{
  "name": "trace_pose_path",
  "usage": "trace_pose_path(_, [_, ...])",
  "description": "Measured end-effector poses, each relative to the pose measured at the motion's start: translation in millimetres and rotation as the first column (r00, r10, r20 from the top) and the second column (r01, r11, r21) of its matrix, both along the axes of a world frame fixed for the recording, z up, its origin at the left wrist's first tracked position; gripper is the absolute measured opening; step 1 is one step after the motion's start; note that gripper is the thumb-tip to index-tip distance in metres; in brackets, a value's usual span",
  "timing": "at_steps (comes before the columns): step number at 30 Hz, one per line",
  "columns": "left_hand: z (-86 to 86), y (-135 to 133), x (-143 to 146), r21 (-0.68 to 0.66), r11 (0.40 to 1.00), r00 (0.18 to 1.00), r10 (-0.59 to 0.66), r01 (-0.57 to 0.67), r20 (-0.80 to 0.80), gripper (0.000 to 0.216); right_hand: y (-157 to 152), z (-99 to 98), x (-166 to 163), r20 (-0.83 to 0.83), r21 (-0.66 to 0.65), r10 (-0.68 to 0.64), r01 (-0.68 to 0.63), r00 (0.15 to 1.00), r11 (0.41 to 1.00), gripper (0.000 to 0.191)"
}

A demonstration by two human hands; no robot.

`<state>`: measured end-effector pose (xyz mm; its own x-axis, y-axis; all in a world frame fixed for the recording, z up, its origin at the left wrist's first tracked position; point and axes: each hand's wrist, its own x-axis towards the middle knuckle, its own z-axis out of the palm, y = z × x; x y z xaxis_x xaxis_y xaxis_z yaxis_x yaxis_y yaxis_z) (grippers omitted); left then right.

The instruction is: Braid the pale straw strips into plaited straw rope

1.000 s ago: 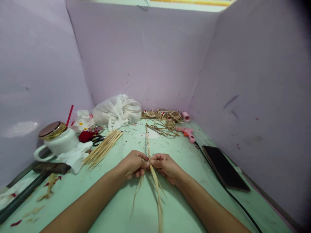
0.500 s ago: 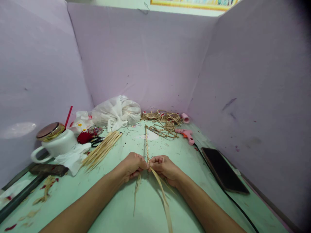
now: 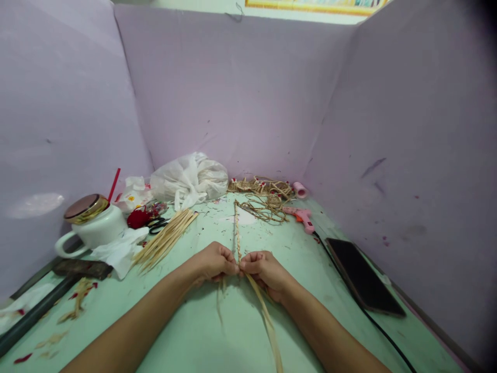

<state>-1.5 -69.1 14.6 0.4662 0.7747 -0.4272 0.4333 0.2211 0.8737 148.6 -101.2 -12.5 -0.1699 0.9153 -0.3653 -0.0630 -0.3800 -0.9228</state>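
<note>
Straw-coloured plant fibre forms the narrow braid [image 3: 237,233], which runs down the middle of the worktop [image 3: 194,334] to the hands. The left hand [image 3: 216,261] and right hand [image 3: 266,269] both pinch its near end, fingertips nearly meeting. Step in hand, as judged: plaiting. The next crossing calls for separated strands and even tension. The braid surface is knobbly; the long loose strand [image 3: 267,317] is flat and ribbon-like. At left lies a bundle of slender, pale straws [image 3: 166,239]; beyond, tangled brown cords [image 3: 267,204] and a smooth pink glue gun [image 3: 305,217].
</note>
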Motion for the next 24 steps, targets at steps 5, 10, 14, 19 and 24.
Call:
trace_pose_path(5, [13.1,6,-13,0.068,0.98,0.977,0.192,-0.186,-0.094,0.023,-1,-0.3,-2,0.031,-0.014,-0.023,0.024,0.999,1.0,0.012])
trace_pose_path(10, [13.0,-10,3,-0.074,0.982,0.982,0.176,-0.171,0.07,0.024,-3,3.5,-3,-0.018,0.01,-0.015,0.015,1.0,1.0,0.015])
trace_pose_path(14, [2.1,-14,11,-0.052,0.992,0.993,0.113,-0.115,-0.031,0.017,-4,5.9,-5,-0.01,0.053,-0.016,0.017,1.0,0.998,0.017])
trace_pose_path(19, [-0.6,-13,11,-0.025,0.98,0.979,0.195,-0.196,-0.057,0.014,-3,1.5,-6,0.065,0.158,-0.035,0.025,0.997,0.987,0.011])
trace_pose_path(24, [-2.6,-15,15,0.009,0.968,0.968,0.251,-0.251,0.019,0.011,2,-7.7,-2,0.195,0.277,-0.041,-0.014,0.98,0.961,0.006])
